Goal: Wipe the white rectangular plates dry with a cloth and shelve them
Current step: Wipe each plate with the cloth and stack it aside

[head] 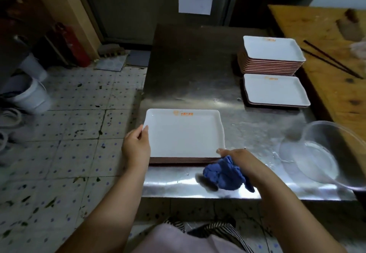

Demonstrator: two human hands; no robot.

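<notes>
You are at the wiping step: your left hand (pixel 136 145) fingers grip the plate (pixel 185 133) on the near bench (pixel 188 78), your right hand (pixel 237 156) clutches the cloth (pixel 223 174) beside it—next, sweep it across.

bare steel counter (pixel 190 78) behind, plate stacks (pixel 272 58) and clear bowl (pixel 324 153) crowding right

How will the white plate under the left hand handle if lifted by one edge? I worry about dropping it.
The plate looks glazed and rigid, so it should lift flat without flexing. Water droplets on the steel counter suggest it may be wet and slippery. It probably chips if dropped; the left hand grips only its rim.
</notes>
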